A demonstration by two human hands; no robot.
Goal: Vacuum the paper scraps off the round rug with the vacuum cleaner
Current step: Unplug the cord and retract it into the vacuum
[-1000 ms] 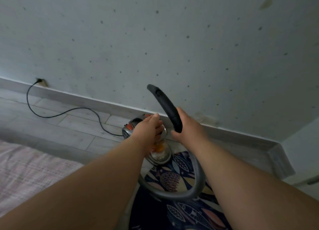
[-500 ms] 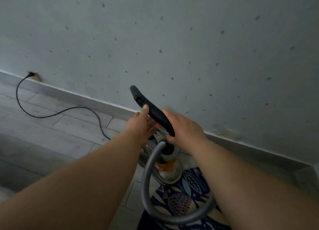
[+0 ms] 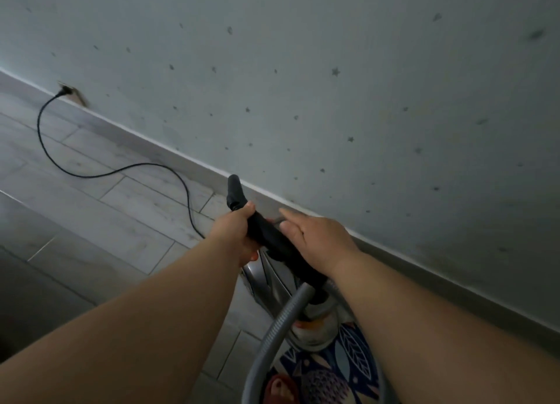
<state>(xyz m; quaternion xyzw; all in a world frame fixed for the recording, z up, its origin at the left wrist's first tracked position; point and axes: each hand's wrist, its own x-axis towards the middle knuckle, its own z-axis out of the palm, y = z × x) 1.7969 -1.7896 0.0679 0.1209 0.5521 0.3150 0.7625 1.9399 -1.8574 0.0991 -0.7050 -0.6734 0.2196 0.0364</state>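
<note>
The black hose handle (image 3: 266,231) of the vacuum cleaner slants up towards the wall in the middle of the head view. My left hand (image 3: 235,229) grips its upper part, just below the tip. On the lower part my right hand (image 3: 315,237) lies with straight fingers, not curled round it. Below the hands stands the silver vacuum body (image 3: 272,285), its front end on the edge of the round rug (image 3: 348,355), dark blue with a leaf pattern. A grey ribbed hose (image 3: 274,328) loops down from the handle. No paper scraps are in sight.
A black power cord (image 3: 91,175) runs over the grey plank floor (image 3: 106,222) to a wall outlet (image 3: 66,90) at the left. The star-dotted wall (image 3: 333,100) and its skirting board stand close behind the vacuum. A bare foot (image 3: 280,388) stands on the rug.
My left hand has moved from the vacuum body onto the handle and now grips it. My right hand has loosened its grip and straightened its fingers. The view has swung left.
</note>
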